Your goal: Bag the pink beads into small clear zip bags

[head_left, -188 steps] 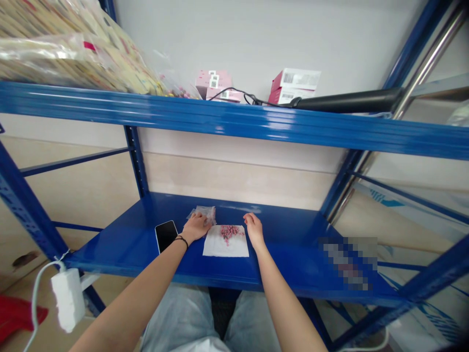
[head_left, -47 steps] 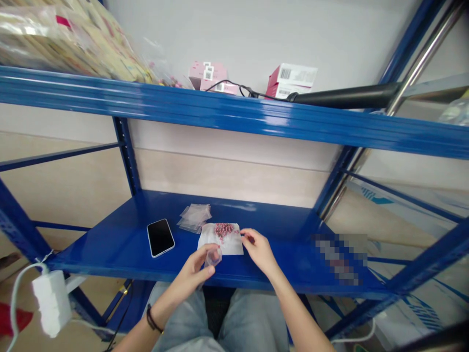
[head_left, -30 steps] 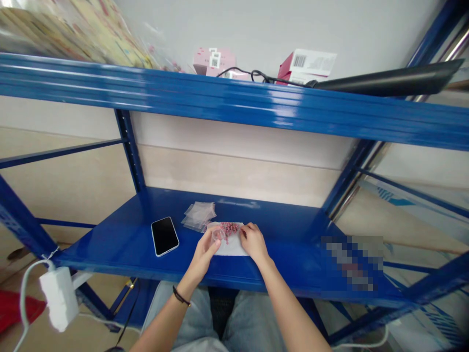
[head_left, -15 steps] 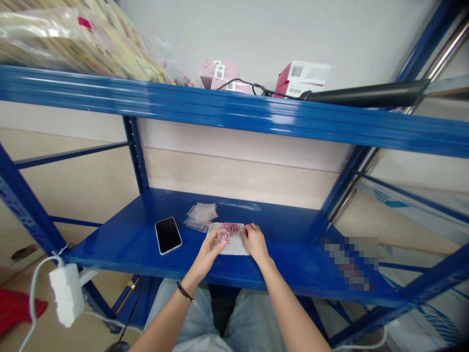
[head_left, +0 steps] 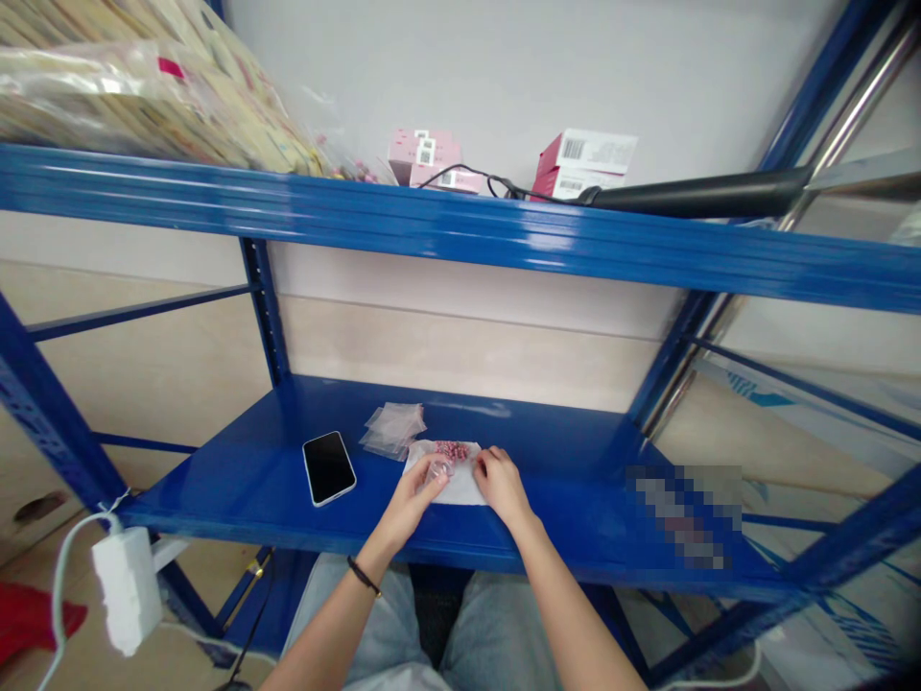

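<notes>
A white sheet (head_left: 460, 489) lies on the blue shelf, with a pile of small red and pink beads (head_left: 453, 449) near its far edge. My left hand (head_left: 415, 491) is closed on a small clear plastic bag (head_left: 437, 470) over the sheet's left side. At the sheet's right edge, beside the beads, my right hand (head_left: 500, 480) rests with its fingers curled together; whatever is between the fingertips is too small to make out. A stack of clear zip bags (head_left: 393, 428) lies behind and to the left of the sheet.
A phone (head_left: 329, 468) lies on the left of the blue shelf (head_left: 576, 480). A blurred-out item (head_left: 683, 523) is at the right. Above, the upper shelf beam (head_left: 460, 226) spans the view, with pink boxes (head_left: 586, 154) and a black tube (head_left: 705, 195) behind it.
The view has tilted slightly, so the upper shelf sits a little lower. My right hand has shifted very slightly left; my left hand stays on the bag.
</notes>
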The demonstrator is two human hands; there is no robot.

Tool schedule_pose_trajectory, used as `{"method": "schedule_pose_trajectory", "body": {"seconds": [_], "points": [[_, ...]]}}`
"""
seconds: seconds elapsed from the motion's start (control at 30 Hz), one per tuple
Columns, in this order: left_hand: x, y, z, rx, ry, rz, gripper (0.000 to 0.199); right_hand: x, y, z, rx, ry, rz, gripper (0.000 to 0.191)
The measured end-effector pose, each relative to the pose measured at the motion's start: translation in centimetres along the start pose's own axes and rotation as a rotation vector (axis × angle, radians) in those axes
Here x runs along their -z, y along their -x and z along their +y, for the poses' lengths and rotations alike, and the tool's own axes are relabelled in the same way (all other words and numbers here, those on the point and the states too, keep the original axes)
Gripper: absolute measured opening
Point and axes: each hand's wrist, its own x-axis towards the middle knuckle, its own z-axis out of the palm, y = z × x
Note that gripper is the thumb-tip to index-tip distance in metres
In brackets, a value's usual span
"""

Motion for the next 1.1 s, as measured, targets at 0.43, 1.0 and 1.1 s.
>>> {"method": "schedule_pose_trajectory", "body": {"seconds": [0.43, 1.0, 1.1], "points": [[-0.1, 0.1, 0.4, -0.041, -0.002, 0.008, 0.032, 2.3, -0.2, -0.4, -0.014, -0.295, 0.097, 0.019], [0.1, 0.0, 0.0, 0.001, 0.055, 0.007, 0.036, 16.8, 1.4, -9.9, 0.217, -0.849, 0.024, 0.014], [0.0, 0.1, 0.3, 0.034, 0.093, 0.04, 0.035, 23.9, 6.6, -13.3, 0.364, -0.77, 0.101, 0.015]]}}
